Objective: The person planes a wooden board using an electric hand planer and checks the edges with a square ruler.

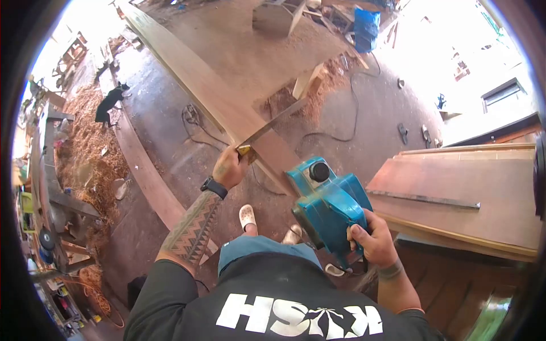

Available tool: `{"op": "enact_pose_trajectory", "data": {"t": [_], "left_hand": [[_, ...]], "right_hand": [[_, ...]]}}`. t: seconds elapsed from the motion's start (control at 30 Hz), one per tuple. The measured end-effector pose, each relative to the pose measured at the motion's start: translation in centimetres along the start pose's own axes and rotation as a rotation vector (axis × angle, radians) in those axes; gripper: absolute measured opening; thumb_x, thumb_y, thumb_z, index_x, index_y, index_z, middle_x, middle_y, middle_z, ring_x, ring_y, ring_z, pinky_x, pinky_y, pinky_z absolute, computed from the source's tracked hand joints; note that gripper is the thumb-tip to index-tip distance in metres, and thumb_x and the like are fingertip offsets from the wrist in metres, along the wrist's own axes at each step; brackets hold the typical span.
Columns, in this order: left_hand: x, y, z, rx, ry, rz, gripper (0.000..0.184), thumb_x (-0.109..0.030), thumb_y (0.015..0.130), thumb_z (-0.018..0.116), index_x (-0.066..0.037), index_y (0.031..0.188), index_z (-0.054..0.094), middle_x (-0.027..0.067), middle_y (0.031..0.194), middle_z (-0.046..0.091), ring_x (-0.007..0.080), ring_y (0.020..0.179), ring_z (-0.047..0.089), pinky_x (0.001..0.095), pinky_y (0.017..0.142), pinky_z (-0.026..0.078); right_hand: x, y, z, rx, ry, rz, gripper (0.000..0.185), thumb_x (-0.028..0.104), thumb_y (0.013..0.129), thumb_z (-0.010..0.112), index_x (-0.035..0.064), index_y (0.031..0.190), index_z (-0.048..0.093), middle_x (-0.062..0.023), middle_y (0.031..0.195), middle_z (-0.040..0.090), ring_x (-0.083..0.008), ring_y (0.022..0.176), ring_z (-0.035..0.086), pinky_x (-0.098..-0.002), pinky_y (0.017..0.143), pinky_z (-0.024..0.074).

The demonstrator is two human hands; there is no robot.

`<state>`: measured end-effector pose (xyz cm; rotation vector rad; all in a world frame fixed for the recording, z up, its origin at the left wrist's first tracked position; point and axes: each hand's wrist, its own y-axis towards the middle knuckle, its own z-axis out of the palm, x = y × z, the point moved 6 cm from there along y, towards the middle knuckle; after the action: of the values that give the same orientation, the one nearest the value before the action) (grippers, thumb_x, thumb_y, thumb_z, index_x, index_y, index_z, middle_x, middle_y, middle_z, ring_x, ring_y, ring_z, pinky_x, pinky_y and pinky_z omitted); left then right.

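A long wooden plank (210,85) runs from the upper left down toward my body. My left hand (228,167) is closed at the plank's left edge around the yellowish stock of what looks like a try square (274,121). Its metal blade lies across the plank and sticks out past the far edge. My right hand (371,238) is wrapped round the rear handle of a teal electric hand planer (335,199) with a black front knob. The planer's front is by the plank's near end; whether it touches the wood is hidden.
A wooden panel (455,182) with a metal bar (426,199) on it stands at right. Cables (354,108) cross the floor. Wood shavings (85,125) and a black animal (111,104) are at left; a blue container (367,28) stands at the back.
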<state>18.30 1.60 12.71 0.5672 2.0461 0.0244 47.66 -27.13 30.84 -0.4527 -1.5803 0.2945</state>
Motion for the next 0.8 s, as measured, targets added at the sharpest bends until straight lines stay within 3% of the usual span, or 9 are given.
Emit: {"op": "enact_pose_trajectory", "data": {"t": [0.1,0.2,0.43,0.53,0.63,0.73,0.77,0.8], "left_hand": [[1.3,-0.1,1.1,-0.054,0.141,0.018,0.029,-0.018,0.1,0.071,0.0,0.122,0.066,0.0244,0.111,0.072,0.0466,0.102,0.071,0.0522,0.088,0.057],[0.8,-0.1,0.8,-0.067,0.172,-0.005,0.024,-0.016,0.101,0.069,0.0,0.12,0.066,0.0233,0.11,0.071,0.0457,0.103,0.07,0.0514,0.088,0.056],[-0.4,-1.0,1.4,-0.144,0.106,-0.067,0.017,-0.014,0.102,0.069,-0.003,0.115,0.067,0.0227,0.105,0.071,0.0461,0.101,0.069,0.0483,0.086,0.055],[-0.6,-1.2,1.8,-0.118,0.038,-0.088,0.019,-0.015,0.103,0.07,-0.003,0.117,0.066,0.0219,0.105,0.072,0.0397,0.1,0.072,0.0459,0.086,0.056],[-0.8,-2.4,2.0,-0.217,-0.081,-0.141,0.017,-0.017,0.108,0.067,-0.004,0.119,0.066,0.0177,0.112,0.075,0.0297,0.103,0.074,0.042,0.087,0.058],[3.0,-5.8,3.2,-0.54,-0.245,-0.206,0.021,-0.019,0.113,0.062,-0.003,0.127,0.064,0.0123,0.121,0.075,0.022,0.109,0.072,0.0382,0.091,0.058],[4.4,-7.4,3.0,-0.626,-0.31,-0.369,0.028,-0.019,0.115,0.058,-0.002,0.137,0.06,0.0104,0.124,0.074,0.0217,0.11,0.07,0.0371,0.094,0.057],[5.4,-9.0,3.0,-0.715,-0.393,-0.405,0.029,-0.018,0.115,0.058,-0.002,0.138,0.06,0.0107,0.124,0.074,0.0214,0.109,0.069,0.0367,0.094,0.056]], "right_hand": [[0.9,1.0,-0.1,0.052,0.006,0.042,0.044,0.026,0.107,0.072,-0.003,0.139,0.062,-0.0019,0.093,0.068,-0.0082,0.077,0.062,-0.0262,0.07,0.0528],[1.8,2.0,0.6,0.124,-0.074,0.026,0.038,0.033,0.112,0.065,-0.003,0.123,0.061,-0.0047,0.09,0.067,-0.0118,0.074,0.063,-0.0292,0.07,0.054],[1.6,3.7,0.2,0.171,-0.206,-0.086,0.051,0.042,0.112,0.064,-0.0054,0.129,0.061,-0.0074,0.084,0.069,-0.0129,0.068,0.065,-0.033,0.063,0.0542],[1.9,4.5,0.1,0.195,-0.28,-0.109,0.053,0.048,0.112,0.063,-0.0042,0.121,0.06,-0.0076,0.08,0.068,-0.0134,0.065,0.064,-0.034,0.061,0.0534],[2.2,5.0,0.3,0.201,-0.277,-0.133,0.054,0.051,0.112,0.061,-0.0033,0.117,0.059,-0.0069,0.077,0.066,-0.0134,0.063,0.064,-0.0335,0.059,0.0528],[1.5,5.5,0.5,0.202,-0.247,-0.154,0.054,0.051,0.112,0.061,-0.0024,0.115,0.059,-0.0063,0.075,0.065,-0.013,0.063,0.064,-0.0322,0.059,0.0524],[1.6,5.9,0.7,0.203,-0.244,-0.167,0.053,0.051,0.112,0.061,-0.002,0.114,0.059,-0.0061,0.075,0.064,-0.0128,0.063,0.064,-0.0317,0.058,0.0522],[1.5,6.1,0.8,0.205,-0.239,-0.178,0.053,0.051,0.112,0.061,-0.0016,0.114,0.059,-0.0059,0.075,0.064,-0.0126,0.062,0.064,-0.0312,0.058,0.052]]}}
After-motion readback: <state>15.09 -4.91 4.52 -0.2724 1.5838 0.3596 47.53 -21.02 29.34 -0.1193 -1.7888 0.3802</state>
